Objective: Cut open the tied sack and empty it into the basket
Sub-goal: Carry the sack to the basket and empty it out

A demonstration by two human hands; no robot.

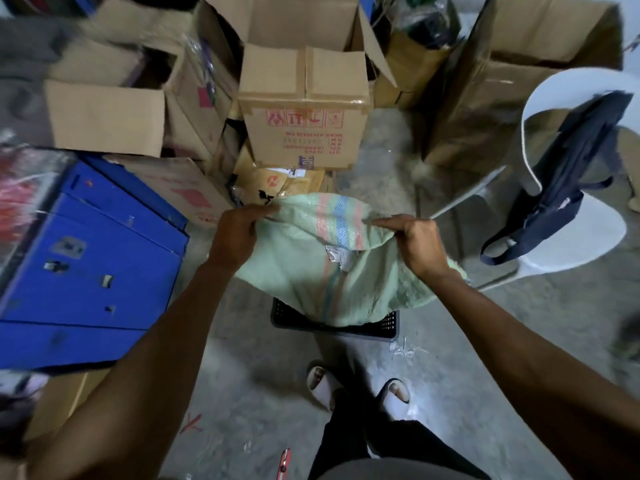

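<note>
Now one green sack (pixel 332 271) hangs between two hands, over one black basket (pixel 388 323) on the floor. Left hand (pixel 237 237) and right hand (pixel 420 245) each pinch its top edge.

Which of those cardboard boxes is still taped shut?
The middle box, right behind the sack, with red handling symbols and upside-down print on its front. Tape seals its top seam; the boxes around it stand with flaps open.
</note>
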